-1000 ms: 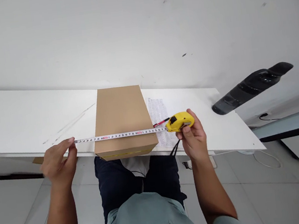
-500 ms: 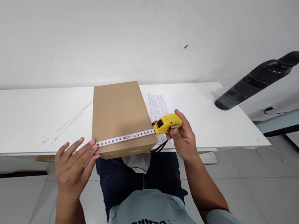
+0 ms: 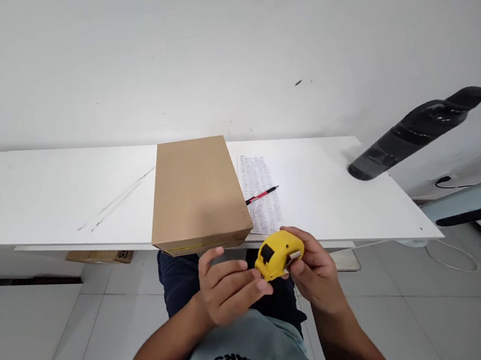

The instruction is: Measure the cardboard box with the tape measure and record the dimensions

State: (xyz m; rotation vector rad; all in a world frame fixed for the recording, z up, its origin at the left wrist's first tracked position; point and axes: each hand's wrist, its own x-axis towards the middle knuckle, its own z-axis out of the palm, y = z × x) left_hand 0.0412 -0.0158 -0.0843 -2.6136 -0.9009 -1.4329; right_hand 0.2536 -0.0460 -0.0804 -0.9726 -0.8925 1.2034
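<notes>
A yellow tape measure [image 3: 280,254] is in my right hand [image 3: 317,270], its fingers and thumb wrapped round the right side of the case. My left hand [image 3: 232,284] reaches across from the left, its fingertips pinched at the mouth of the tape measure. No length of blade shows outside the case; the end hook is hidden by my fingers. Just beyond both hands, a closed brown cardboard box [image 3: 198,191] sits on the white table [image 3: 103,186], its near edge overhanging my lap.
Right of the box lies a printed sheet [image 3: 257,169] with a red and black pen [image 3: 262,195] across it. A black cylindrical device [image 3: 412,134] stands near the table's right end. Behind the table rises a white wall [image 3: 188,51].
The blade stretched across the box top has gone back into the case. My left hand moved right to the tape measure, and my right hand came down off the box, uncovering the pen.
</notes>
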